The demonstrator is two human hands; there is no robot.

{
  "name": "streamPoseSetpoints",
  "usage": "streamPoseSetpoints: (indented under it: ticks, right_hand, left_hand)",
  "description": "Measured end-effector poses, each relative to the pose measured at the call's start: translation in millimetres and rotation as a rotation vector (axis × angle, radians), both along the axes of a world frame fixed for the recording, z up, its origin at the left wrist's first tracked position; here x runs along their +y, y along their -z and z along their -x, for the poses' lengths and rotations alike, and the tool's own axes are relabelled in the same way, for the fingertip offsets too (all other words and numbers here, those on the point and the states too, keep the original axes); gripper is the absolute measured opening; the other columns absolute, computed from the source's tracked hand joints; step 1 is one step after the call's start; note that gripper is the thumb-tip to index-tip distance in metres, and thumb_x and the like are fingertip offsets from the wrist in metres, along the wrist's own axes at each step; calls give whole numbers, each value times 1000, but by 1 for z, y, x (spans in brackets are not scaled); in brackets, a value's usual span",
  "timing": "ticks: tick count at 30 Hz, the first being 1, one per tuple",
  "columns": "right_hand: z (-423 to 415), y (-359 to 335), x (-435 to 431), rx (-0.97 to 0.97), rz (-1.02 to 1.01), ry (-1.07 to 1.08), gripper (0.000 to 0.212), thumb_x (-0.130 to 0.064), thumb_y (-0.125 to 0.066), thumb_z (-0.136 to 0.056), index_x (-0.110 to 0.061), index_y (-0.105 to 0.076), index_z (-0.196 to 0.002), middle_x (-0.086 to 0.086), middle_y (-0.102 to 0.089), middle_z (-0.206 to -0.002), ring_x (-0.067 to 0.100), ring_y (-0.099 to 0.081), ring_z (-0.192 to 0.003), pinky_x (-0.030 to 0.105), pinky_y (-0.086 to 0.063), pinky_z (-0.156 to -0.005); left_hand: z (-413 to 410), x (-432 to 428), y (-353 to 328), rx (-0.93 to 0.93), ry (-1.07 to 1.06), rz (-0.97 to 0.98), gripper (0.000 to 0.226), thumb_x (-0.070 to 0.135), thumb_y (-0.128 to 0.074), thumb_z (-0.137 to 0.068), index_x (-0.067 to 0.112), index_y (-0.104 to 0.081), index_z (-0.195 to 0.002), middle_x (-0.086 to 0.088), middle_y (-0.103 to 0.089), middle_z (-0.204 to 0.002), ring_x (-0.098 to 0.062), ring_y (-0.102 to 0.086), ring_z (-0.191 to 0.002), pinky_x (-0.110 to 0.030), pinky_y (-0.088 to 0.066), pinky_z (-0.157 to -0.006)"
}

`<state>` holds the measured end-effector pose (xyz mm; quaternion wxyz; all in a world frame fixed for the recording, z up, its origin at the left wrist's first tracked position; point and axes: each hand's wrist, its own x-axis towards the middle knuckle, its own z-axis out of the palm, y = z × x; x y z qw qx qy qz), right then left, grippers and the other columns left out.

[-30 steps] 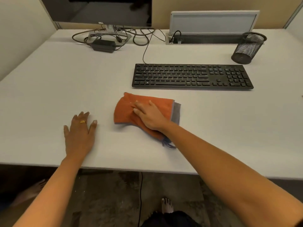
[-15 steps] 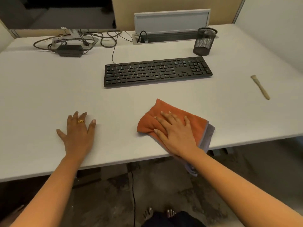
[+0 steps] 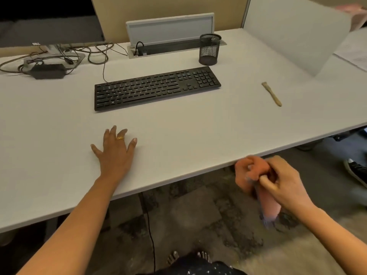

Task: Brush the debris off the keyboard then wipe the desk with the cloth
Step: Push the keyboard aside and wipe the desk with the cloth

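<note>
**Change from half a second ago:** cloth [image 3: 245,171] no longer spread flat on the bench [image 3: 198,128] under a pressing palm. Now off the top, bunched and blurred in the right grip [image 3: 284,182], fingers curled round it, one tail hanging over the floor [image 3: 198,213]. Left grip [image 3: 116,154] as before: flat on the bench, fingers straight and spread, holding nothing, gold ring [image 3: 120,138] on one finger. Keyboard [image 3: 156,88] and brush [image 3: 272,94] lying as before.

**Materials and shapes**
- Cloth: soft, orange, with grey-blue showing at the hanging end (second layer or backing, too blurred to tell).
- Keyboard: black plastic, long, flat, low keys, thin cord running back.
- Brush: small, pale wood, slim handle, lying flat, well apart from the keyboard on its right.
- Pen cup [image 3: 209,49]: black wire mesh, round, upright, just behind the keyboard's right end.
- Bench: matt pale grey, smooth, with a thin straight front edge.
- Monitor [image 3: 49,20]: dark screen, back left, with a black power brick [image 3: 47,71] among looped cables below.
- Cable box [image 3: 170,28]: grey lid raised, back centre.

**Edges and room:** wide strip of bench top between keyboard and front edge, carrying only the left grip. Further open top between keyboard and brush, and beyond the brush up to the frosted divider [image 3: 294,32]. Right grip just at the front edge, contact with it not discernible.
</note>
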<state>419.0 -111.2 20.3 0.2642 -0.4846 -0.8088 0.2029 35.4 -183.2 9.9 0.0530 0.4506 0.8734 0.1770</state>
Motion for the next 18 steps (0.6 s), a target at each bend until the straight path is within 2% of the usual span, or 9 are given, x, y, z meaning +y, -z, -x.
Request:
streamPoseSetpoints:
  ticks: [3,6,8,9,11,13,14,16,18]
  right_hand:
    - [26,-14,7,75,-9,75,10,-17,-57,-74,-11,-53,-82,-12,-43,-71,3,-47,-65,9,-36,-61]
    - [53,-10,1,111,57,16,30,-36,-47,-70,-8,-52,-81,-4,-46,-69,5,-46,-62,12,-34,-57]
    - [67,-5,-7,135,116,-63,40,-41,-42,-65,-6,-53,-80,3,-48,-69,7,-44,-60,14,-32,-56]
    - [72,-5,-11,153,137,-88,41,-42,-42,-65,-6,-53,-80,3,-48,-69,7,-43,-60,13,-32,-56]
    - [80,-6,-14,212,149,-82,35,-38,-47,-67,-6,-53,-80,5,-51,-71,8,-43,-63,14,-32,-55]
    - [88,-12,-16,288,143,-43,24,-30,-52,-70,-8,-54,-80,4,-54,-74,10,-46,-66,17,-34,-56]
    - [92,-16,-18,326,143,-33,18,-28,-53,-71,-12,-53,-78,1,-55,-74,10,-49,-68,19,-37,-57]
    - [102,-22,-23,377,142,-51,9,-25,-58,-73,-20,-52,-77,-8,-55,-74,7,-51,-70,19,-41,-58]
    - [111,-24,-31,379,137,-87,14,-21,-66,-78,-22,-52,-81,-9,-56,-77,6,-53,-72,16,-42,-58]
  left_hand:
    - [-6,4,-3,9,21,-24,50,40,-35,-101,19,-35,-146,-4,-14,-159,-20,-3,-148,-58,5,-113]
    - [-12,4,-4,-10,50,-62,47,39,-39,-100,18,-42,-142,-5,-19,-158,-21,-8,-147,-55,2,-114]
    - [-19,3,-6,-40,114,-158,39,35,-45,-99,15,-54,-131,-7,-36,-150,-23,-26,-142,-49,-11,-115]
    - [-23,2,-10,-67,163,-219,34,33,-49,-97,12,-61,-122,-9,-49,-140,-24,-40,-133,-44,-25,-110]
    - [-37,-1,-22,-191,302,-294,29,35,-57,-93,10,-70,-99,-7,-68,-109,-17,-59,-103,-25,-44,-84]
    - [-55,-3,-39,-369,470,-292,35,53,-57,-83,22,-71,-80,5,-71,-82,-8,-63,-79,-14,-43,-65]
    - [-64,-3,-47,-471,542,-263,36,60,-54,-76,27,-69,-77,10,-70,-77,-6,-64,-75,-14,-46,-64]
    - [-78,-1,-55,-659,651,-137,37,63,-56,-68,32,-68,-85,10,-71,-85,-4,-65,-82,-20,-52,-74]
    - [-88,2,-58,-743,727,-2,47,63,-63,-62,32,-67,-97,11,-69,-99,-1,-64,-92,-22,-53,-81]
